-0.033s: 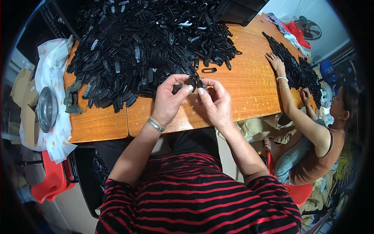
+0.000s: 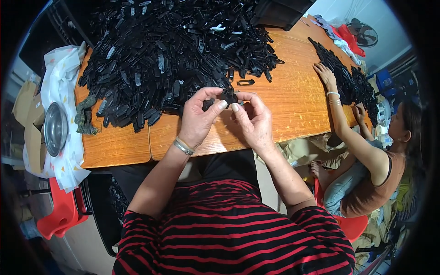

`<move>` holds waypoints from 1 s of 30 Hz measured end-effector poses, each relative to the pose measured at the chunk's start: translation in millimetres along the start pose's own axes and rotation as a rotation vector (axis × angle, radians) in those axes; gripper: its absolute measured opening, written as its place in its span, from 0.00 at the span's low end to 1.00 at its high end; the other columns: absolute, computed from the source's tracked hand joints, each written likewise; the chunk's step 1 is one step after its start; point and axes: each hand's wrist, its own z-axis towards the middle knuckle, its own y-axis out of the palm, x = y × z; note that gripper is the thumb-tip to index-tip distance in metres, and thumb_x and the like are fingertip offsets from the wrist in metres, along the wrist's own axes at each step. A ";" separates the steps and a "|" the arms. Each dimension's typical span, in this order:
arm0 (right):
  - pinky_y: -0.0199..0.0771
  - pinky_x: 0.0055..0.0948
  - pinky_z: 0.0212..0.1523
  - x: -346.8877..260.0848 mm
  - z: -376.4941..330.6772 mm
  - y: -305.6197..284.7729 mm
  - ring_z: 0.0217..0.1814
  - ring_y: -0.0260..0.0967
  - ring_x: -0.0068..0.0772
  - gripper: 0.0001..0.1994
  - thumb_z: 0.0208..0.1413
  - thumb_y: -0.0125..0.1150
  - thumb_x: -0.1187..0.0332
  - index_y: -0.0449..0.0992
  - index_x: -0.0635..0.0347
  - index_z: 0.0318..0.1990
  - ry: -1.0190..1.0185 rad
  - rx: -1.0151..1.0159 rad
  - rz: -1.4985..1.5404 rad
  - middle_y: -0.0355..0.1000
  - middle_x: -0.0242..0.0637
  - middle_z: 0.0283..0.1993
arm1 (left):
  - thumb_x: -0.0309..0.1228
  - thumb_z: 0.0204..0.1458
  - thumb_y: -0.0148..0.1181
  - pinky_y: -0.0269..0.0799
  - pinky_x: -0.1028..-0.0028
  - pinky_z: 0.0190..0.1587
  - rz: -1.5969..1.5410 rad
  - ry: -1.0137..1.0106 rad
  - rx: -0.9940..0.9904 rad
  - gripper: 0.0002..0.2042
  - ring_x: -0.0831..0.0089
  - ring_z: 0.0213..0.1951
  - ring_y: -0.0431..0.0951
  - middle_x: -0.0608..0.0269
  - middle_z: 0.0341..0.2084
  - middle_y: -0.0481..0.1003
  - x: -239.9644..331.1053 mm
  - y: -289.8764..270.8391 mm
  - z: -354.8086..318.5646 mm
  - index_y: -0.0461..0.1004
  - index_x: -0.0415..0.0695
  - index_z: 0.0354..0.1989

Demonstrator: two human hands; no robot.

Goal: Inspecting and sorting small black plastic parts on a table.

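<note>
My left hand (image 2: 200,114) pinches a small black plastic piece (image 2: 228,96) between thumb and fingers. From the other side, the thumb and fingers of my right hand (image 2: 255,120) close on the same piece. Its exact kind is too small and dark to make out. Another dark bit shows within the curl of my left fingers. Both hands are just above the near edge of the wooden table (image 2: 192,135). Right behind them rises a big pile of black plastic pieces (image 2: 151,59), many long with an oval slot. One slotted piece (image 2: 245,82) lies apart beside the pile.
A black crate (image 2: 284,13) stands at the back. On the right, a co-worker (image 2: 366,174) reaches to another black heap (image 2: 339,78). At left are a crumpled cloth (image 2: 85,114), a clear oval lid or dish (image 2: 56,129) and a red chair (image 2: 62,213).
The black parts between my fingertips, seen with a gap before, now appear together as one piece. My right thumb has shifted very slightly; the arms stay in place.
</note>
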 end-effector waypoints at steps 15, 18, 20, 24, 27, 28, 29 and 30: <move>0.69 0.25 0.25 0.7 -5.5 5.1 0.26 0.68 0.28 0.11 0.49 0.66 0.75 0.75 0.64 0.40 -0.332 0.040 -0.472 0.69 0.39 0.32 | 0.25 0.56 0.59 0.68 0.79 0.48 0.132 0.095 -0.001 0.15 0.81 0.41 0.73 0.66 0.38 0.76 -13.9 5.8 -16.1 0.73 0.37 0.52; 0.70 0.27 0.27 2.7 -15.7 12.7 0.27 0.68 0.30 0.16 0.46 0.69 0.73 0.72 0.64 0.43 -0.357 0.085 -0.469 0.68 0.39 0.34 | 0.28 0.59 0.55 0.64 0.83 0.35 0.190 0.177 0.028 0.12 0.86 0.31 0.68 0.70 0.33 0.75 -18.7 8.6 -18.4 0.74 0.39 0.49; 0.70 0.28 0.29 5.9 -17.1 17.4 0.29 0.68 0.30 0.19 0.46 0.70 0.72 0.70 0.64 0.45 -0.341 0.107 -0.408 0.68 0.40 0.35 | 0.34 0.63 0.50 0.60 0.87 0.26 0.150 0.161 0.009 0.10 0.90 0.25 0.65 0.72 0.28 0.73 -12.1 11.9 -19.0 0.74 0.40 0.42; 0.73 0.34 0.30 10.1 -30.8 27.6 0.29 0.72 0.42 0.25 0.47 0.70 0.68 0.65 0.61 0.52 -0.304 0.019 -0.364 0.69 0.43 0.34 | 0.35 0.64 0.48 0.65 0.84 0.32 -0.030 0.021 -0.149 0.13 0.85 0.27 0.67 0.70 0.25 0.71 4.4 8.7 -24.7 0.71 0.40 0.31; 0.72 0.31 0.29 12.8 -39.3 37.0 0.28 0.71 0.38 0.25 0.50 0.68 0.67 0.64 0.61 0.52 -0.249 -0.021 -0.258 0.70 0.40 0.31 | 0.35 0.64 0.48 0.65 0.84 0.31 -0.033 -0.027 -0.174 0.13 0.85 0.27 0.67 0.70 0.24 0.71 11.8 1.5 -30.5 0.71 0.40 0.31; 0.71 0.27 0.29 11.6 -37.7 39.9 0.28 0.70 0.33 0.25 0.52 0.67 0.66 0.63 0.62 0.53 -0.227 -0.051 -0.222 0.70 0.39 0.31 | 0.35 0.64 0.47 0.65 0.83 0.29 -0.082 -0.086 -0.147 0.13 0.85 0.26 0.67 0.70 0.24 0.70 11.7 -0.9 -32.9 0.72 0.42 0.31; 0.71 0.27 0.29 6.7 -36.9 41.9 0.28 0.70 0.33 0.25 0.52 0.67 0.66 0.63 0.62 0.53 -0.229 -0.054 -0.219 0.70 0.39 0.31 | 0.35 0.64 0.47 0.65 0.83 0.29 -0.080 -0.085 -0.143 0.13 0.85 0.26 0.67 0.70 0.24 0.70 12.2 -7.5 -37.2 0.72 0.42 0.31; 0.71 0.26 0.29 -1.7 -36.0 43.4 0.29 0.71 0.31 0.24 0.52 0.68 0.66 0.63 0.61 0.52 -0.102 -0.213 -0.231 0.70 0.38 0.31 | 0.35 0.64 0.47 0.64 0.82 0.28 -0.063 -0.172 -0.103 0.13 0.85 0.24 0.67 0.70 0.23 0.70 13.6 -18.8 -43.5 0.72 0.42 0.31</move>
